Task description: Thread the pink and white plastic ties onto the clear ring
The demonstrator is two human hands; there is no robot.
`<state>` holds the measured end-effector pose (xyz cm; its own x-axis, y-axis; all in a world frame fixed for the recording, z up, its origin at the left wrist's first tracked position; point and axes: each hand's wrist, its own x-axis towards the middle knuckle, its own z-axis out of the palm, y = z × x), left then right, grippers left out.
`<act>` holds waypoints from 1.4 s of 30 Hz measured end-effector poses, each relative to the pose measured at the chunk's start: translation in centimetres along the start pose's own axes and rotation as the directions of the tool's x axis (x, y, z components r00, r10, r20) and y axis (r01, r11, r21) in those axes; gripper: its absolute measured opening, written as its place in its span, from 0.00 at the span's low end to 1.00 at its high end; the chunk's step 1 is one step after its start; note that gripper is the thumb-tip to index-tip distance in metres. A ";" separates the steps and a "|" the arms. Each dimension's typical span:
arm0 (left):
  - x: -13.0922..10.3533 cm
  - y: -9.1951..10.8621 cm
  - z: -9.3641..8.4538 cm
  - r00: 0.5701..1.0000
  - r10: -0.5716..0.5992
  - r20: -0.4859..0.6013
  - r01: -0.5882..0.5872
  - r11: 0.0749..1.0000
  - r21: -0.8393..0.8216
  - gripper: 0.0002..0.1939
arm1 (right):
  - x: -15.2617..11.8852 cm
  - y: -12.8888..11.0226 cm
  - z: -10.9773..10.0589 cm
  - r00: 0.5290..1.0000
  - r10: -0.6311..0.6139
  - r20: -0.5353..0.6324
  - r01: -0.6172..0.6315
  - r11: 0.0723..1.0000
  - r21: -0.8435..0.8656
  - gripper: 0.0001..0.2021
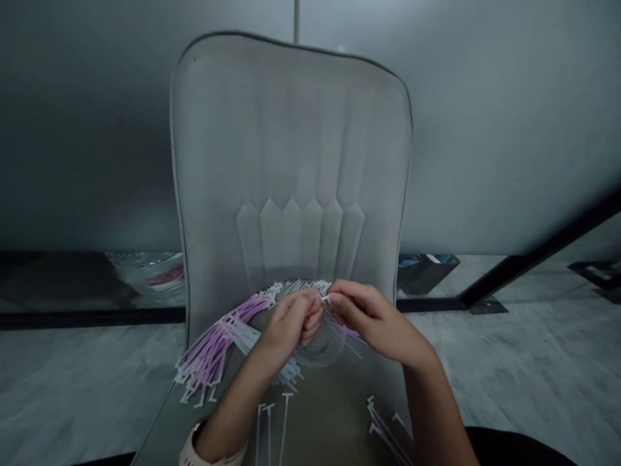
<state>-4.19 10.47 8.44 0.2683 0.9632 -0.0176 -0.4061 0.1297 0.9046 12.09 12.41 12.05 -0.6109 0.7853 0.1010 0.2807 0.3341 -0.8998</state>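
My left hand [292, 318] is closed, with thumb and finger pressed together over the chair seat [334, 408]. Facing it, my right hand [371, 316] pinches a small white plastic piece [325, 298] that bridges the fingertips of both hands. Below them is a clear round container [320, 355], partly covered by the left hand. Purple thin sticks with white angled ends [208, 353] fan out at the left, beside pale sticks [245, 334]. Small white pieces [275, 288] cluster behind the hands. A few pale sticks [285, 421] lie nearer me, and purple ones [388, 430] by my right forearm.
The grey padded backrest [295, 149] rises behind the seat, against a grey wall panel [485, 129]. A clear plastic-wrapped bundle [160, 278] is behind it at left, and a dark box [427, 272] at right. A black bar [538, 255] slants down to the floor [548, 369].
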 end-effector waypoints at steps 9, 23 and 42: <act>0.3 1.0 -2.2 0.997 0.034 -0.074 -0.038 0.998 -0.055 0.14 | 1.3 3.0 1.1 0.982 0.152 -0.114 -0.190 0.758 -0.624 0.11; 0.2 1.5 -3.5 0.997 -0.006 -0.075 0.016 0.992 0.126 0.14 | 3.2 3.3 6.2 0.956 0.292 -0.028 -0.168 0.466 -0.869 0.14; 0.4 0.9 -3.3 0.998 -0.030 -0.062 0.042 0.979 0.200 0.15 | 2.1 1.7 4.8 0.972 0.196 -0.126 -0.213 0.526 -0.824 0.14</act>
<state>-7.31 11.72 7.85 0.2256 0.9716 -0.0710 -0.2120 0.1201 0.9699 7.73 12.07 8.70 -0.4456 0.8949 -0.0245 0.8873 0.4379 -0.1449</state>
